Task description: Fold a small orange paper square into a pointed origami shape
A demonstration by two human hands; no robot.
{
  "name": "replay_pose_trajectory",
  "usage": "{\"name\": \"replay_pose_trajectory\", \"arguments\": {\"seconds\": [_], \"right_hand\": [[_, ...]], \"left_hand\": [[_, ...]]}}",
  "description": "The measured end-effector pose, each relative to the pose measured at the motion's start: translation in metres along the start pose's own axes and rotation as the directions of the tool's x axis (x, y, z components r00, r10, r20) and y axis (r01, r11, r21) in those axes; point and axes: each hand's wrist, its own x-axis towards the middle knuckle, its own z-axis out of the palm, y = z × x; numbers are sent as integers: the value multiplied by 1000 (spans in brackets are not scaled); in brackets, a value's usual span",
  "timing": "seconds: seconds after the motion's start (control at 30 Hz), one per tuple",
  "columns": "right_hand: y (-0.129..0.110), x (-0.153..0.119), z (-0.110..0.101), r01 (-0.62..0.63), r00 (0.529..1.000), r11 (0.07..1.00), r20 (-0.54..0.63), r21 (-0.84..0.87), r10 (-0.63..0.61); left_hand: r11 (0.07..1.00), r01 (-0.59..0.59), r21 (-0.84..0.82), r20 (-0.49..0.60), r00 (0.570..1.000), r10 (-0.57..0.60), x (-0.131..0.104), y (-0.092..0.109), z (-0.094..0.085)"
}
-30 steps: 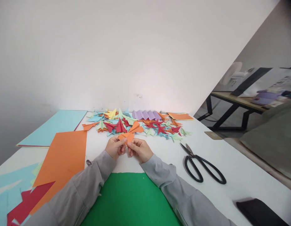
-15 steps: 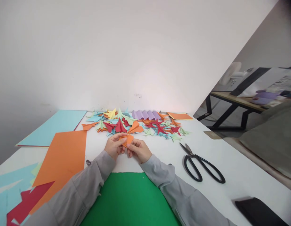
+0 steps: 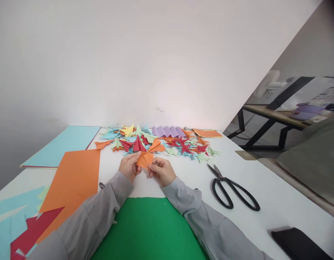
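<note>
A small folded piece of orange paper (image 3: 144,160) is held up between both hands, its creased face showing. My left hand (image 3: 130,166) pinches its left side, and my right hand (image 3: 162,171) grips its lower right edge between thumb and fingers. Just behind it, an orange folded shape (image 3: 156,146) lies at the front of a pile of colourful folded paper pieces, with a red folded piece (image 3: 139,144) beside it. A green sheet (image 3: 150,231) lies nearer me, below the hands.
Black-handled scissors (image 3: 233,187) lie to the right, with a black flat object (image 3: 298,243) nearer me. Orange (image 3: 77,173), light blue (image 3: 64,144) and red (image 3: 38,229) sheets cover the left side. Purple pleated paper (image 3: 168,131) stands against the wall (image 3: 156,65).
The orange paper now shows more of its creased face, and the left fingers have shifted to its left edge. The right hand has moved slightly right.
</note>
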Motion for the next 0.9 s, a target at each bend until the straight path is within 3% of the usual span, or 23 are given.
{"name": "replay_pose_trajectory", "arguments": {"seconds": [0.27,0.37,0.53,0.63,0.73,0.83,0.9], "right_hand": [[-4,-2,2,62,995,991,-70,-116,-70],[-5,-2,2,82,988,981,-112,-178,-103],[-2,3,-3,177,919,917,-272,-358,-284],[0,1,-6,265,848,764,-235,-588,-474],[1,-5,-3,367,795,511,-23,-778,-606],[1,-10,2,454,751,266,205,-850,-628],[0,-13,5,491,746,188,298,-851,-596]], "left_hand": [[999,34,-14,13,999,-33,1,1,-2],[999,0,-43,-34,999,-2,2,0,-2],[992,-127,5,-132,983,126,5,-5,-3],[975,-162,149,-59,983,173,3,-9,-2],[935,-209,285,76,978,196,-1,-12,1],[904,-282,321,109,959,260,-2,-13,2],[892,-305,335,103,952,287,0,-13,0]]}}
